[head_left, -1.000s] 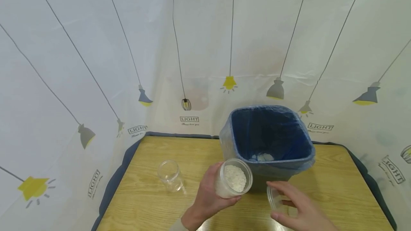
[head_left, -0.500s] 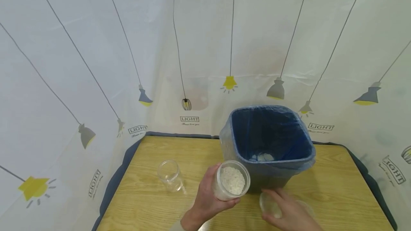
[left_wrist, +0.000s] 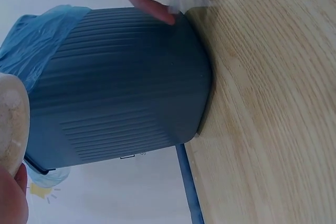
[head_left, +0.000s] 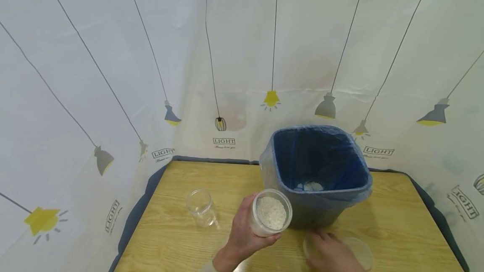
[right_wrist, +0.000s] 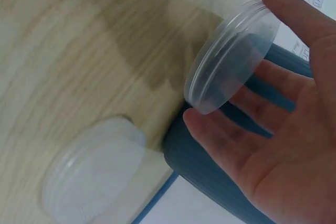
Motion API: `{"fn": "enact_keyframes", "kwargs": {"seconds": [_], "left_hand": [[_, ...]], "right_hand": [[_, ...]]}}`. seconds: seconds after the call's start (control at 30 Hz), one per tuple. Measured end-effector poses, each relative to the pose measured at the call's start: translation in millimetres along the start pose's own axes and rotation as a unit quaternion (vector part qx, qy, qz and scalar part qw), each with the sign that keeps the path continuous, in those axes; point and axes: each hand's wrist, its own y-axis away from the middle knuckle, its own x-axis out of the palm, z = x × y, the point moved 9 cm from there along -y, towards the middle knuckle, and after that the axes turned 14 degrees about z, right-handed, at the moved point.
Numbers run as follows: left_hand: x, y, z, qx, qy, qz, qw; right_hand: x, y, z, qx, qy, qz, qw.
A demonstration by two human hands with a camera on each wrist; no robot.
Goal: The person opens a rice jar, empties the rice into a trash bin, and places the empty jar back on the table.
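My left hand [head_left: 243,234] grips a clear plastic jar [head_left: 252,223] filled close to the top with white powder or fine grains. The jar has no lid on and leans with its mouth toward the camera. To its right, my blurred right hand [head_left: 332,253] is low over the table, in front of the bin. In the right wrist view that hand [right_wrist: 286,124] pinches a clear round lid [right_wrist: 231,59] by its edge between thumb and fingers. A second clear lid [right_wrist: 94,169] lies on the table beside it, partly behind the hand in the head view.
A dark blue bin [head_left: 315,209] with a blue plastic liner stands behind the hands, some white stuff [head_left: 313,186] at its bottom. On the left of the wooden table [head_left: 159,230] is a clear jar [head_left: 202,209], its inside see-through. A lamp-print sheet [head_left: 242,53] surrounds the table.
My right hand has lowered toward the table with its lid and shifted slightly left, bringing the second lid into sight. The filled jar in my left hand has drifted a little left.
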Motion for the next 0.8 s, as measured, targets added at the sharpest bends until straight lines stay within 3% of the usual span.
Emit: {"fn": "enact_keyframes", "kwargs": {"seconds": [0.23, 0.53, 0.8], "left_hand": [[0.5, -0.9, 0.4, 0.01, -0.005, -0.008, 0.9999], [-1.7, -0.2, 4.5, -0.009, 0.003, -0.014, 0.9999], [-3.9, -0.3, 4.2, -0.015, -0.005, -0.012, 0.9998]], "right_hand": [[12.2, -1.8, 2.1, -0.001, -0.005, 0.014, 0.9999], [25.0, -7.3, -0.7, 0.005, -0.016, 0.042, 0.999], [29.9, -9.1, 1.1, -0.022, -0.01, 0.04, 0.9989]]}}
